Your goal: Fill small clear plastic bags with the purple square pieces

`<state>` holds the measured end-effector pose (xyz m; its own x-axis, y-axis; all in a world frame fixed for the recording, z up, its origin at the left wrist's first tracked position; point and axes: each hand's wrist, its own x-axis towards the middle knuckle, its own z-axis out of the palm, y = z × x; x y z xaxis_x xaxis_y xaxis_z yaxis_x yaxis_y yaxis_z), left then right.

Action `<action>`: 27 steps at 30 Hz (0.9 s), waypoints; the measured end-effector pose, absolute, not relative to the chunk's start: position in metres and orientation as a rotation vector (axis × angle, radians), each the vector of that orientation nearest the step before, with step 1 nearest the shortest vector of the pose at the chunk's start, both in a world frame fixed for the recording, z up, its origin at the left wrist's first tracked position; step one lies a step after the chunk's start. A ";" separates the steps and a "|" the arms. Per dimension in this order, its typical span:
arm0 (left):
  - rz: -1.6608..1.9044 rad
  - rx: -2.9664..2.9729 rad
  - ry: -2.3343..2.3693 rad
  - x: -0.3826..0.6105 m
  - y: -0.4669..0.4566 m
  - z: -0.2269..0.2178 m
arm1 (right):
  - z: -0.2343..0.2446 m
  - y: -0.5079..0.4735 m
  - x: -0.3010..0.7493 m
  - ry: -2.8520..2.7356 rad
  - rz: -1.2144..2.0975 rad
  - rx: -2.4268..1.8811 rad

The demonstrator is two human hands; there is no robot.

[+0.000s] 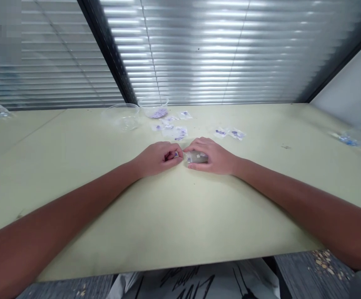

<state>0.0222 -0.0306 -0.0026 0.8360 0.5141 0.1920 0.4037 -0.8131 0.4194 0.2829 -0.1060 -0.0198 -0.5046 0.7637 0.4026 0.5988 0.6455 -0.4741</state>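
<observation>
the fingers of our left hand [159, 160] curl together, pinching a small purplish bit [176, 154]; those of our right hand [213, 155] curve around a clear item [196, 157], too blurred to name, low over the counter [168, 224]. we do best to grip lightly, both hands steady, clear of the flat packets [179, 133] just beyond.

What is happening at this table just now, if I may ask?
A person works at a pale table with both hands close together. The right hand holds a small translucent item; the left hand curls around something small, mostly hidden. Beyond them lie small clear packets showing purple, and a clear bowl holds purple bits.
</observation>
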 end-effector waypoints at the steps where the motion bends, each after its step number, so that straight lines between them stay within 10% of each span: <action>1: 0.423 2.651 0.689 0.022 -0.031 -0.002 | -0.020 -0.106 0.283 -2.273 0.365 -1.052; 27: 0.403 2.639 0.716 0.023 -0.030 0.000 | -0.020 -0.105 0.283 -2.276 0.365 -1.044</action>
